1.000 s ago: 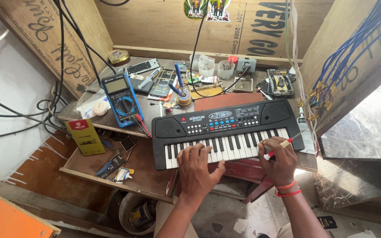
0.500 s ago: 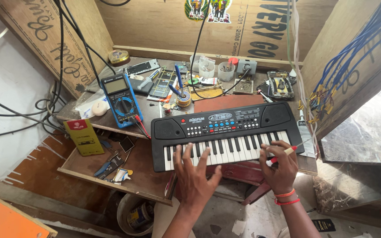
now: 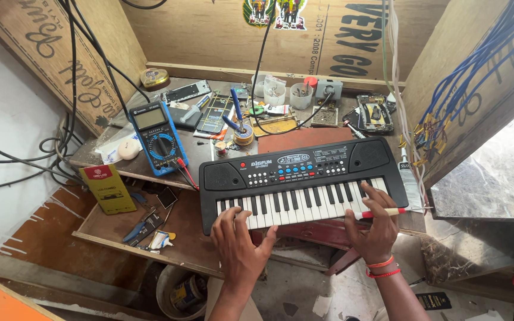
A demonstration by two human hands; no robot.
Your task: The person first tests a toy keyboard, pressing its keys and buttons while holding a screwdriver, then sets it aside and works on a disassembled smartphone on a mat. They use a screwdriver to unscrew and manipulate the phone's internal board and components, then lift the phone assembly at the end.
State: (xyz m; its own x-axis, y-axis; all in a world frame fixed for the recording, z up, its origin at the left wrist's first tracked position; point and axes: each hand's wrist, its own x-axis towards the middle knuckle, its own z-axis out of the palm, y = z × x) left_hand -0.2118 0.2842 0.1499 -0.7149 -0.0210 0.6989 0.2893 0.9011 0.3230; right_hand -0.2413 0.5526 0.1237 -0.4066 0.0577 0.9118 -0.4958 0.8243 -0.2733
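A small black electronic keyboard lies across the front of a cluttered workbench. My left hand rests at its front left edge, fingertips spread on the low white keys. My right hand is on the high keys at the right end. Between its fingers it grips a thin white-and-red screwdriver, which points right, past the keyboard's end. Red bands circle my right wrist.
A blue multimeter with red lead stands left of the keyboard. Behind it are tools, small cups, circuit boards and a solder reel. A yellow box and pliers sit on the lower shelf. Cables hang left, blue wires right.
Both hands slid slightly toward me along the keyboard's front edge; the left fingers spread wider over the keys. The screwdriver stays in my right hand.
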